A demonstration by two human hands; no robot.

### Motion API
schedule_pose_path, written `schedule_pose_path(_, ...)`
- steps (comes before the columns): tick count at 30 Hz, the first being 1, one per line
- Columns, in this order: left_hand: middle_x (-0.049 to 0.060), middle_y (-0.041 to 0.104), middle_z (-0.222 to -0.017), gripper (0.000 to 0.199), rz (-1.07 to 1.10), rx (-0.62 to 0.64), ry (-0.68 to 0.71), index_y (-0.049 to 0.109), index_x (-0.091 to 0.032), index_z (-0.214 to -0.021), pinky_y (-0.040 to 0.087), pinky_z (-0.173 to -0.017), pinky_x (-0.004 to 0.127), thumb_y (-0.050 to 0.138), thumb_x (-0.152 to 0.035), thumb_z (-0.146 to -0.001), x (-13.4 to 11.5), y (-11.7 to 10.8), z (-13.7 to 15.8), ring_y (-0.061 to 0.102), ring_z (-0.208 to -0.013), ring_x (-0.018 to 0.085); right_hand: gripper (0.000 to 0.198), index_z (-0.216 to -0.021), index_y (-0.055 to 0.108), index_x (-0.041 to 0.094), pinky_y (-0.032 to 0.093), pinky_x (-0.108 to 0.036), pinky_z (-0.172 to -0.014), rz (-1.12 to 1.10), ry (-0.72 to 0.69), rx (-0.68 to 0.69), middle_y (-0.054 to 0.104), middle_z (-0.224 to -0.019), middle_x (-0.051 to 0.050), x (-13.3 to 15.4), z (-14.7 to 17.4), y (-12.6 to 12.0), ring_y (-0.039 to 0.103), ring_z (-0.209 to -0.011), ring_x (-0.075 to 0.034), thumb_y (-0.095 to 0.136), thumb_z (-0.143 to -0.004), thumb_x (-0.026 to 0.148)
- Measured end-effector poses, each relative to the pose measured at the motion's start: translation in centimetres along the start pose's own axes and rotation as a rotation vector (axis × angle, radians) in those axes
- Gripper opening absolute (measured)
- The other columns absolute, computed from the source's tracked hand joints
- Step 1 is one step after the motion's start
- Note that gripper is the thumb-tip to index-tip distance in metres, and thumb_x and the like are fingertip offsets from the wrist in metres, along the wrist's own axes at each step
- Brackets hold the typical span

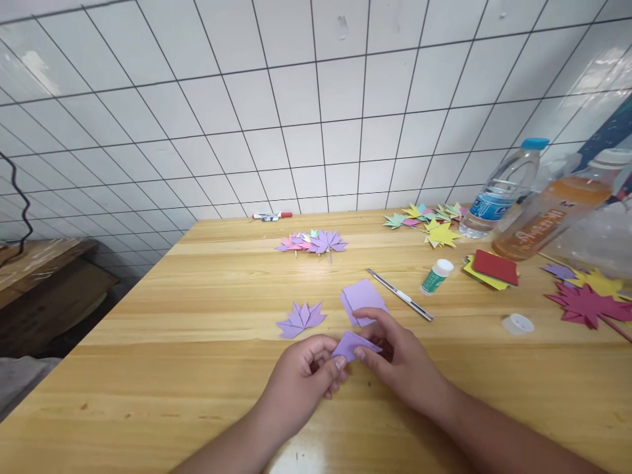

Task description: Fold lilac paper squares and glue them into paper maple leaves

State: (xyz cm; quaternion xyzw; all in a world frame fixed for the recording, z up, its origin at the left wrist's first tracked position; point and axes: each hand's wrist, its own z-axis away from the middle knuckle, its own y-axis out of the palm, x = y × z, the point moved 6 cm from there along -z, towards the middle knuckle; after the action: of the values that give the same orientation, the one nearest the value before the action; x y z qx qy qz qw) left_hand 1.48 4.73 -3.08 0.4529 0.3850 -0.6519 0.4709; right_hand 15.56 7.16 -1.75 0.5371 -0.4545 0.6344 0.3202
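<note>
Between both hands, just above the table, is a small folded piece of purple paper [349,345]. My left hand [307,368] pinches its left corner between thumb and fingers. On the right side, my right hand [395,350] grips the other end, its thumb on the near face and its index finger arched above. Right behind the fingers lie flat purple paper squares [364,297], partly covered by my right hand. To the left of them rests a purple folded-paper leaf section [301,320] with several pointed tips.
A utility knife [399,294], a glue stick [436,276], its cap [517,324] and stacked coloured paper [494,268] lie to the right. Farther back are paper leaves [328,242], yellow leaves [440,232], markers [272,216], a water bottle [503,191] and an orange-drink bottle [557,210]. A tiled wall stands behind.
</note>
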Motion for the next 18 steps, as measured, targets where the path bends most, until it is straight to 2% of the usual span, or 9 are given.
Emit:
schedule_pose_path(2, 0.001, 0.061, -0.064, 0.021, -0.023, -0.009, 0.006, 0.060, -0.014, -0.087, 0.041, -0.049, 0.019, 0.057, -0.033, -0.078, -0.14, -0.12, 0.01, 0.050, -0.049, 0.007, 0.028, -0.106, 0.053, 0.020, 0.043, -0.022, -0.060, 0.009, 0.014, 0.041, 0.061, -0.078, -0.001, -0.07, -0.05, 0.18, 0.054, -0.069, -0.013, 0.054, -0.080, 0.031)
schedule_pose_path(4, 0.001, 0.060, -0.063, 0.021, -0.041, -0.015, 0.000, 0.060, -0.014, -0.085, 0.040, -0.048, 0.019, 0.057, -0.033, -0.078, -0.16, -0.19, 0.05, 0.049, -0.048, 0.008, 0.018, -0.085, 0.061, 0.017, 0.042, -0.022, -0.060, 0.039, 0.030, 0.056, 0.061, -0.073, -0.002, -0.17, -0.09, 0.24, 0.054, -0.066, -0.013, 0.053, -0.081, 0.032)
schedule_pose_path(6, 0.000, 0.059, -0.062, 0.022, -0.059, -0.011, -0.012, 0.060, -0.014, -0.085, 0.039, -0.047, 0.020, 0.055, -0.035, -0.078, -0.10, -0.15, 0.13, 0.049, -0.047, 0.008, 0.021, -0.074, 0.061, 0.016, 0.041, -0.022, -0.058, 0.042, 0.037, 0.041, 0.060, -0.068, -0.002, -0.21, -0.11, 0.16, 0.052, -0.063, -0.012, 0.052, -0.081, 0.033)
schedule_pose_path(12, 0.000, 0.056, -0.060, 0.026, -0.146, 0.038, 0.006, 0.060, -0.014, -0.077, 0.036, -0.049, 0.021, 0.051, -0.039, -0.080, -0.19, 0.31, 0.35, 0.047, -0.050, 0.010, 0.022, -0.071, 0.060, 0.017, 0.040, -0.021, -0.056, 0.055, 0.034, -0.001, 0.057, -0.064, 0.000, -0.02, -0.18, -0.02, 0.049, -0.060, -0.012, 0.053, -0.079, 0.036)
schedule_pose_path(18, -0.001, 0.054, -0.058, 0.028, -0.278, 0.034, 0.039, 0.057, -0.015, -0.068, 0.033, -0.050, 0.020, 0.048, -0.038, -0.081, -0.15, 0.27, 0.33, 0.046, -0.052, 0.010, 0.022, -0.068, 0.058, 0.017, 0.038, -0.020, -0.053, 0.092, 0.018, 0.001, 0.053, -0.060, 0.001, 0.15, -0.05, 0.00, 0.047, -0.057, -0.011, 0.052, -0.080, 0.034)
